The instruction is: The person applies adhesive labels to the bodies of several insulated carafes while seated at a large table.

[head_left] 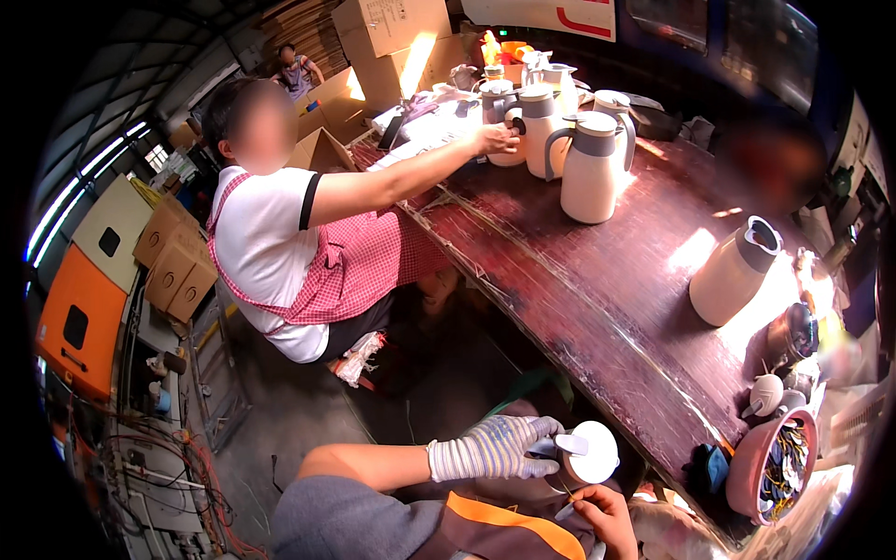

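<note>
At the lower middle, below the table edge, a vacuum jug with a white lid point(595, 454) stands close to my body. My left hand point(493, 448), in a grey-white striped knit glove, is closed around the jug's handle side beside the lid. My bare right hand point(605, 515) is just below the lid, with its fingertips pinched together. A thin yellowish strand seems to stick out from those fingertips, near the jug's side. The jug's lower body is mostly hidden by my hands and clothing.
On the dark red wooden table point(560, 280), a lidless beige jug point(735, 275) stands at right and several lidded jugs point(590, 177) stand farther back. A co-worker's hand point(497, 140) reaches to those. A pink bowl point(744, 476) of tangled coloured strands sits at the near right corner.
</note>
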`<action>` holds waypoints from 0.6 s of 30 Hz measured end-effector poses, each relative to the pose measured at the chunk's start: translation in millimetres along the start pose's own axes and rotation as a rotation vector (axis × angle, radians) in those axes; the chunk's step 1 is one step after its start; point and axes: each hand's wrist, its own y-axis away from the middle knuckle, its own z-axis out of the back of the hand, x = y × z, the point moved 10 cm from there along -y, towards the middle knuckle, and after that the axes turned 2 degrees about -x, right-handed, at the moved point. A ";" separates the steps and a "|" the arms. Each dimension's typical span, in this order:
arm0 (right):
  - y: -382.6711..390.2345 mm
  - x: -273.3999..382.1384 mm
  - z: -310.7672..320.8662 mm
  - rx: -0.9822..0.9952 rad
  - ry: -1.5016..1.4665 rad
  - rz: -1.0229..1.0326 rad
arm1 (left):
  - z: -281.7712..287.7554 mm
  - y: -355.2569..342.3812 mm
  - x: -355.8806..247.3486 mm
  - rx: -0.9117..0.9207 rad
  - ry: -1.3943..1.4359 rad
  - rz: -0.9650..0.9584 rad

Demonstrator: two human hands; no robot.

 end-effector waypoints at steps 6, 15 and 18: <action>1.5 8.1 -5.0 0.072 0.040 0.019 | 1.5 -2.6 7.6 -0.020 -0.005 0.080; 13.0 -4.1 -8.4 0.089 0.051 -0.026 | 1.5 5.3 3.5 -0.043 0.011 0.008; 16.6 -7.5 -9.0 0.094 0.095 0.010 | 1.0 9.2 3.5 -0.091 -0.006 -0.019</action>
